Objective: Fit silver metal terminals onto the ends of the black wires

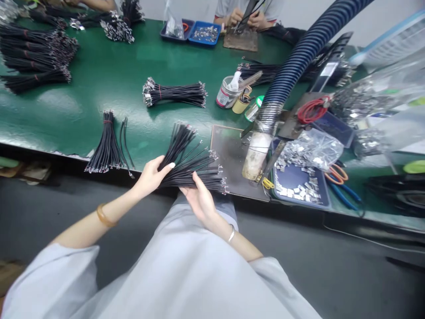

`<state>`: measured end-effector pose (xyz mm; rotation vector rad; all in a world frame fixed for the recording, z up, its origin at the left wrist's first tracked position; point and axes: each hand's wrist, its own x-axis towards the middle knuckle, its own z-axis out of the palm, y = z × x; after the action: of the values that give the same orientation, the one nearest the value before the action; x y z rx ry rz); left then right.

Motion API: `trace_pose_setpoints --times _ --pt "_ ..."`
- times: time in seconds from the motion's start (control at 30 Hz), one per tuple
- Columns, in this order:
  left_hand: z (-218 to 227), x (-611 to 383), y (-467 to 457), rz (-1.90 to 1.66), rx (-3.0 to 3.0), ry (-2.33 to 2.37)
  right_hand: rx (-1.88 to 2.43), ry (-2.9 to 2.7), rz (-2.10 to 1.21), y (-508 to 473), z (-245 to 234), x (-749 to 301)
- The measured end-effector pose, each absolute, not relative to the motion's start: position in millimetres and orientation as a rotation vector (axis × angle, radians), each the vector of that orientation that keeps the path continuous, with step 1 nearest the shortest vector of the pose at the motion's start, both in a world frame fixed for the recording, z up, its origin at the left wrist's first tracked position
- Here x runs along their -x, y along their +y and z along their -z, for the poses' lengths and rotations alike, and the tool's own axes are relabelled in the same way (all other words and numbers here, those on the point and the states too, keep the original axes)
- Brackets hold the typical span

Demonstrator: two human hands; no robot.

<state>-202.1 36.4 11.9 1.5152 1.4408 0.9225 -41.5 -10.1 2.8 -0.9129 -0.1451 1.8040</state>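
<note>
Near the table's front edge, a fanned-out bunch of short black cables [191,170] with stripped or metal-tipped ends lies across both hands. My left hand [152,178] is closed round its left end, thumb on top. From below, my right hand [200,198] grips the lower cables, its thumb up along them and its fingers partly hidden underneath. To the left, a tied bundle of black cables [105,144] lies with its ends over the table edge, next to a few loose cables [125,144]. Behind the hands lies another tied bundle [175,93] with silvery terminals on one end.
At right, a black ribbed hose [295,57] hangs over a dark board [229,153]. Beyond it are a blue tray [292,177] of metal pieces, orange-handled scissors [337,173] and a tub [226,95]. More cable bundles [36,53] lie far left. Across the table a co-worker's hands [247,18] work.
</note>
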Motion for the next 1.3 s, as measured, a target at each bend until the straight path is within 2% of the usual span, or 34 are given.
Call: trace_pose_setpoints --times 0.2,0.37,0.47,0.6,0.7,0.87,0.97,1.1,1.3 --pt "-24.7 157.8 92.1 -0.428 -1.909 1.393 0.897 -0.230 -1.962 -12.8 5.1 -5.6" --pt "-35.8 122.1 110.6 -0.206 -2.004 1.444 0.973 -0.806 -2.010 -59.9 -10.9 -77.9" --pt "-39.3 113.8 113.0 -0.102 -2.126 1.458 1.173 -1.210 -1.706 -87.7 -34.9 -138.2" --pt "-41.4 103.9 105.7 0.025 -2.229 1.564 1.643 -1.395 -0.923 -95.9 -54.9 -216.2" --pt "-45.0 91.7 93.4 0.127 -2.286 1.675 1.788 -1.528 -0.481 -72.2 -49.4 -258.1" --pt "-50.7 71.8 78.4 0.374 -2.326 1.876 1.644 -1.957 -0.309 -1.3 -20.5 -290.5" --pt "-50.2 65.5 75.0 0.446 -2.302 1.986 1.724 -2.051 -0.163 38.0 -5.8 -299.6" --pt "-48.8 61.2 69.2 0.387 -2.309 2.033 1.885 -2.083 -0.016 81.4 4.3 -312.6" --pt "-47.5 60.8 64.2 0.238 -2.348 2.024 1.757 -2.268 0.030 105.2 6.7 -314.3"
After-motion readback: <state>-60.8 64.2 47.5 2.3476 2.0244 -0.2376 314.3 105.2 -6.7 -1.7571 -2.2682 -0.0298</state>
